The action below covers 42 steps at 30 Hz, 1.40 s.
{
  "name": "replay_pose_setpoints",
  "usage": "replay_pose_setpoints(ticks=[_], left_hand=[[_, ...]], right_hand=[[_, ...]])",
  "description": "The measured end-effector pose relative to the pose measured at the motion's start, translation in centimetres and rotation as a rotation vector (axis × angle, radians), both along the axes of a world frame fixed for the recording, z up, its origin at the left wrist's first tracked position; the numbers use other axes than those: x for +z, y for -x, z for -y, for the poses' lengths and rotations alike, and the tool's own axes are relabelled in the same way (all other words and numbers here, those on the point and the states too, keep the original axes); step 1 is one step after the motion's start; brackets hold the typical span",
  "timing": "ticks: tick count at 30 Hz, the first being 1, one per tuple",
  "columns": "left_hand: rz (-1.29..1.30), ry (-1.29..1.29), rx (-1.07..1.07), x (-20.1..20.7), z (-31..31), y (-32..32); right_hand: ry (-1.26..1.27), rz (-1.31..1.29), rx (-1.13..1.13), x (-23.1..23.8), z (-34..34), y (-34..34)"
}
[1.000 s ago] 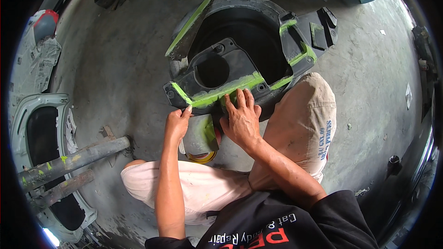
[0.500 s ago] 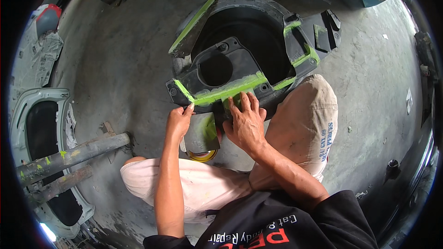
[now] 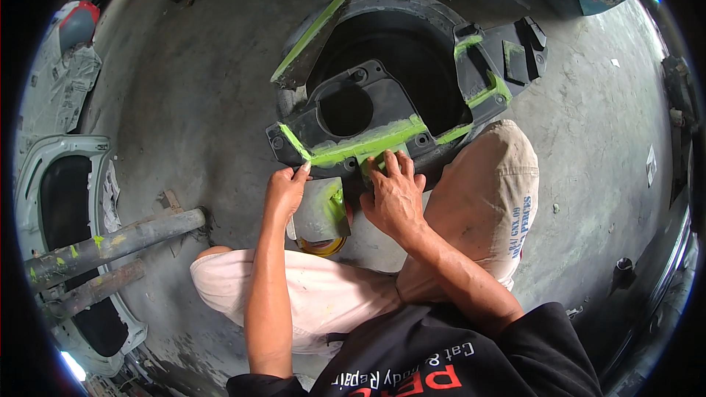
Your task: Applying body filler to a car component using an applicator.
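Observation:
A black plastic panel (image 3: 386, 97) with bright green putty along its edges rests on a round, tyre-like black ring (image 3: 371, 1). At its near left corner, my left hand (image 3: 285, 195) pinches the edge, thumb on the green seam. My right hand (image 3: 393, 202) is closed on a thin, flat, green-smeared piece that looks like a putty spreader (image 3: 365, 165), its fingers pressing toward the seam's near edge. Most of that piece is hidden beneath the fingers. Between my hands lies a greyish square mixing sheet (image 3: 315, 213) carrying a green putty smear, over a yellow-rimmed round tin (image 3: 323, 248).
Separate black trim with green putty (image 3: 312, 37) leans at the ring's left side. My bent knee (image 3: 493, 154) is close on the right. Metal pipes (image 3: 125, 242) and a pale car panel (image 3: 70, 148) lie at left. A small dark cup (image 3: 624, 265) stands right.
My right fingers have drawn back slightly toward me, and the green patch beside them shows more. My left hand keeps its hold on the panel's corner.

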<state>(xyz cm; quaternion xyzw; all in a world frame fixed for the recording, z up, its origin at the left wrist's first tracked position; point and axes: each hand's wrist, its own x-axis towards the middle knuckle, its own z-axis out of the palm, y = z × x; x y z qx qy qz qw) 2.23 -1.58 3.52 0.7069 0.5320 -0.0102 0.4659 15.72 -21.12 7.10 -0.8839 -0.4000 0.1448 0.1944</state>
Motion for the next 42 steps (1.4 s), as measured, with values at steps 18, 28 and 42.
replay_pose_setpoints(ticks=[18,28,42], left_hand=[[0.005,-0.003,0.005,-0.4,-0.1,0.0],[0.002,0.002,0.002,-0.1,0.1,-0.1],[-0.031,0.008,0.0,0.3,-0.1,0.0]], right_hand=[[-0.074,0.115,-0.062,-1.0,1.4,-3.2],[-0.007,0.091,-0.067,-1.2,1.4,-3.1],[-0.104,0.109,-0.015,0.6,1.7,-2.0]])
